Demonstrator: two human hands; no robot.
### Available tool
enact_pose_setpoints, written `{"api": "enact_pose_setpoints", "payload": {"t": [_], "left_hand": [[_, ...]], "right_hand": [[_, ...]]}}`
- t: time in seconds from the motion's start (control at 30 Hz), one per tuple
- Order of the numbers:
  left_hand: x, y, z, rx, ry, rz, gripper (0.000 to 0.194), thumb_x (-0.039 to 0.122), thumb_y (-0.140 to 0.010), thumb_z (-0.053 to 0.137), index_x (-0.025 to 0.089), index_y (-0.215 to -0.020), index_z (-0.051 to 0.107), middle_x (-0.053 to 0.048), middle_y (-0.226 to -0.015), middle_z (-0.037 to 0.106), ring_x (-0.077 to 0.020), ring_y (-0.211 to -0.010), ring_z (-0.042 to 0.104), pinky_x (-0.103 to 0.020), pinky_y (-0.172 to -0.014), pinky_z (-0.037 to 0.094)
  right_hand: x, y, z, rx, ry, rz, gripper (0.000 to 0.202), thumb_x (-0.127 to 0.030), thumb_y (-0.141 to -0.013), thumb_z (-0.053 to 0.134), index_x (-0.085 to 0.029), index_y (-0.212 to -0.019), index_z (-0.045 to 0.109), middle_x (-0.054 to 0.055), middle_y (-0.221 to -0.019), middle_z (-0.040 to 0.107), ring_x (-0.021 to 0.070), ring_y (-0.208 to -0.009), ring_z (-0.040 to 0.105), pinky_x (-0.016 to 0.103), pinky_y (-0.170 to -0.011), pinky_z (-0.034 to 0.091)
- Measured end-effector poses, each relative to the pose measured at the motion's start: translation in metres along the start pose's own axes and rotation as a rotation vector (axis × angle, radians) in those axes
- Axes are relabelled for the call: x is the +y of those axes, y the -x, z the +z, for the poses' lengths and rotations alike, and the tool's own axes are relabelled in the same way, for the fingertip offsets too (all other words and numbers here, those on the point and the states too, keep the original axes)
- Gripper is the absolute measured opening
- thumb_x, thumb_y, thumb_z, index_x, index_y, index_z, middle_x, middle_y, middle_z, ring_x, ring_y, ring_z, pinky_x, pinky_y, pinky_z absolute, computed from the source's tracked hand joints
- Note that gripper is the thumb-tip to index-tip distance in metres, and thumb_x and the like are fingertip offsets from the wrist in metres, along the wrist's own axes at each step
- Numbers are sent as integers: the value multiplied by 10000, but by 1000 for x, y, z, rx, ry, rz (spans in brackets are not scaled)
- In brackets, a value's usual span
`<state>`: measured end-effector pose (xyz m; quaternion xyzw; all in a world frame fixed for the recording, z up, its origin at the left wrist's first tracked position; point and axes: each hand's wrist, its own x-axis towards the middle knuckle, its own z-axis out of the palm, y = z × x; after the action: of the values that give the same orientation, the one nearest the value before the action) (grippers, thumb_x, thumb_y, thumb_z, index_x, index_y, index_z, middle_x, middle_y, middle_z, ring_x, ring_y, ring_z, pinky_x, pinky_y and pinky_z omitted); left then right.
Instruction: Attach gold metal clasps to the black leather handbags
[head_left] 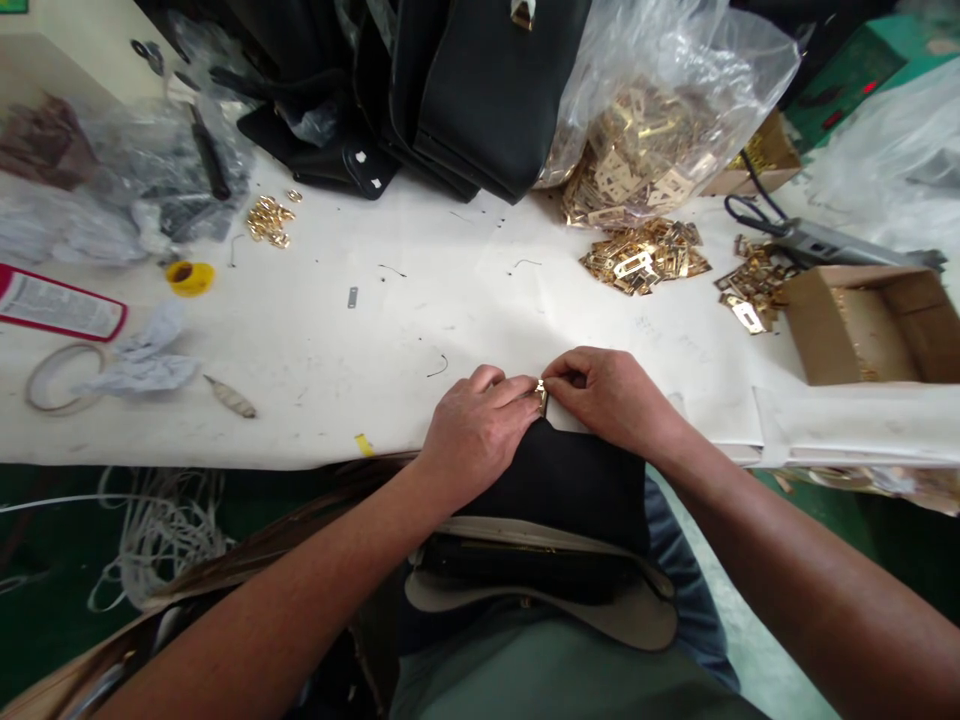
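Both LH [480, 428] & RH [611, 395] fingers [516, 388] hold gold clasp [541, 399] at blk bag [577, 490] edge.

A gold fitting [541, 400] near the dial's centre is partly covered by the left hand [480, 425] — its full shape cannot be told. The foremost black bag [499, 100] at 12 o'clock and the cardboard box [816, 332] at 3 are cut off.

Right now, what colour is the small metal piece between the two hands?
The metal piece is shiny gold, in the head view.
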<state>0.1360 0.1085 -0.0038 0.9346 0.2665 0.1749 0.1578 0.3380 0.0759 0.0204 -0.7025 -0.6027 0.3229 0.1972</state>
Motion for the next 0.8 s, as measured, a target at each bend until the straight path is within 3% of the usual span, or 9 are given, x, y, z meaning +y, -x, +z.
{"api": "enact_pose_setpoints", "payload": {"t": [0.27, 0.37, 0.6, 0.73, 0.8], "left_hand": [[0, 0, -3, -49, -50, 25, 223, 224, -1031, 544, 228, -1161, 725, -17, -1196, 750, -223, -989, 545, -366, -841, 552], [0, 1, -3, -13, -74, 62, 249, 191, -1022, 547, 221, -1207, 711, -9, -1262, 735, -228, -1009, 564, -372, -856, 563], [-10, -3, -2, 78, -218, 223, 316, 115, -1008, 489, 218, -1179, 733, -33, -1201, 753, -242, -981, 621, -373, -794, 571], [-13, -5, -4, 97, -323, 308, 345, 150, -1010, 454, 221, -1183, 744, -40, -1201, 756, -265, -1019, 636, -369, -746, 555], [-14, -5, -4, 122, -359, 333, 326, 212, -1011, 472, 217, -1186, 748, -39, -1212, 758, -270, -1030, 643, -373, -747, 553]], "right_hand": [[0, -4, 1, -6, -9, 17, 144, -168, -865, 648, -184, -837, 788, 17, -810, 766, 146, -720, 654, 246, -681, 435], [-1, -4, 2, -8, -9, 6, 161, -161, -865, 637, -172, -871, 797, 38, -841, 776, 157, -757, 667, 249, -700, 443], [-3, -11, 2, -10, 13, 9, 221, -163, -843, 612, -172, -925, 817, 87, -952, 800, 213, -872, 704, 289, -765, 467], [-6, -9, 0, 26, -5, -21, 188, -188, -835, 660, -190, -935, 819, 62, -928, 803, 202, -844, 717, 272, -744, 489], [-6, -3, -2, 65, -29, -41, 217, -227, -848, 691, -194, -1029, 807, 49, -961, 798, 175, -845, 717, 243, -748, 502]]}}
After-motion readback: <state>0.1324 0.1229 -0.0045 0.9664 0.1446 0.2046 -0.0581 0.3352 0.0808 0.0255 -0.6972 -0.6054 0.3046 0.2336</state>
